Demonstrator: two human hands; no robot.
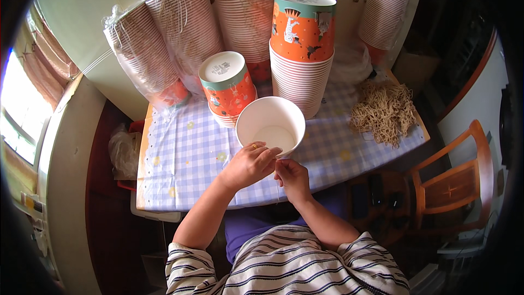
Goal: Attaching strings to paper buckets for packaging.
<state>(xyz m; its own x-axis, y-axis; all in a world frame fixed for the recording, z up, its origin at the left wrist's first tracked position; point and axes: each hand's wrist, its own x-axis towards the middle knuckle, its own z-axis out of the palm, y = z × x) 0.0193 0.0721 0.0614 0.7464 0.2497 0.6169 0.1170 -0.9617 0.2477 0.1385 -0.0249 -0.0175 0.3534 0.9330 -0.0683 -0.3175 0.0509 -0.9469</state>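
At frame centre, the left hand (252,165), fingers curled, grips the cup (268,117); the right hand (293,179) pinches string (279,190).

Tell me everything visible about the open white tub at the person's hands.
The white tub is round and deep, with smooth, paper-like walls and a rolled-looking rim. It looks empty, its mouth facing up toward the camera. The left hand lies across its near rim; the right hand is close by, contact unclear. Its outside is mostly hidden.
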